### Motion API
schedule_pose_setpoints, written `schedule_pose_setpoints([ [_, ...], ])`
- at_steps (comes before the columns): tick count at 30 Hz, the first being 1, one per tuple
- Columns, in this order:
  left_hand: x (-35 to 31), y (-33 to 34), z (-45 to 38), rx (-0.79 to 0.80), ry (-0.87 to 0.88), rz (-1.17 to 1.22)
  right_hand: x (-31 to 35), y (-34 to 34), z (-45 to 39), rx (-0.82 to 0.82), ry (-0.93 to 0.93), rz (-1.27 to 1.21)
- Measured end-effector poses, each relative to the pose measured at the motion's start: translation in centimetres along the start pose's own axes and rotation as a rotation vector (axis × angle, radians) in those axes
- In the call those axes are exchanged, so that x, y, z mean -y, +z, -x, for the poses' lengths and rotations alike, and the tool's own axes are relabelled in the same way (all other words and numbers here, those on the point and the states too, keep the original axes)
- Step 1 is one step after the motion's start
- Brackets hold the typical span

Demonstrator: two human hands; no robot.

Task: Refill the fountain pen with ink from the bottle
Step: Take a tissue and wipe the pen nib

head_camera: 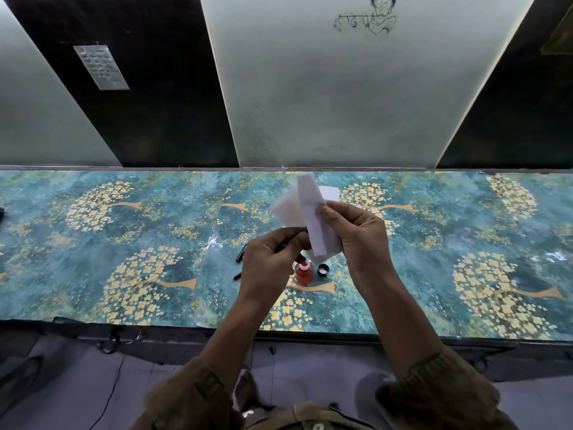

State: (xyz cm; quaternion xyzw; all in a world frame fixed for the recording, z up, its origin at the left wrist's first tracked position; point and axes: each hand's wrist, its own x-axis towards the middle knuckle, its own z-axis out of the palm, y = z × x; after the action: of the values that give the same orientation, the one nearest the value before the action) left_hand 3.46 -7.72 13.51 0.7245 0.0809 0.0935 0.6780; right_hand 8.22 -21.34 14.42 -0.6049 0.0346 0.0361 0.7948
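My left hand point(273, 259) is closed on a thin dark pen part point(291, 242), held above the table. My right hand point(356, 234) grips a white tissue point(310, 212), which is pressed against the end of that pen part. Below the hands a small red ink bottle point(302, 274) stands open on the table, and its black cap point(323, 270) lies just to its right. Two black pen pieces point(240, 254) lie to the left of the bottle, partly hidden by my left hand.
The table point(124, 231) has a teal cover with golden trees and runs along a wall of white and dark panels. More white paper point(330, 193) lies behind the hands. A dark object point(1, 214) sits at the far left edge.
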Motion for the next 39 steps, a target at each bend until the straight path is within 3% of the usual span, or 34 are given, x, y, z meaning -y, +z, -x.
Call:
schedule_pose_setpoints([
  [2,0.5,0.3,0.4,-0.046,-0.035,0.026,-0.2,-0.7,0.0,-0.121,-0.030,-0.004],
  [5,0.8,0.5,1.1,-0.066,-0.045,0.050,-0.7,-1.9,0.0,-0.234,-0.152,0.201],
  [7,0.7,0.8,1.3,-0.042,-0.043,0.052,-0.8,-2.1,0.4,-0.199,-0.194,0.287],
  [12,0.8,1.3,1.1,-0.014,-0.059,0.043,0.5,-1.2,1.2,-0.035,-0.198,0.194],
  [17,0.3,0.4,0.2,-0.009,-0.042,0.060,0.8,-0.1,1.0,0.081,0.012,-0.056],
  [21,0.1,-0.9,-0.4,0.035,-0.028,0.047,0.3,0.8,0.4,0.133,0.000,0.003],
  [39,-0.7,-7.9,-4.6,0.078,0.031,-0.042,-2.4,8.9,-1.1,-0.021,-0.071,0.021],
])
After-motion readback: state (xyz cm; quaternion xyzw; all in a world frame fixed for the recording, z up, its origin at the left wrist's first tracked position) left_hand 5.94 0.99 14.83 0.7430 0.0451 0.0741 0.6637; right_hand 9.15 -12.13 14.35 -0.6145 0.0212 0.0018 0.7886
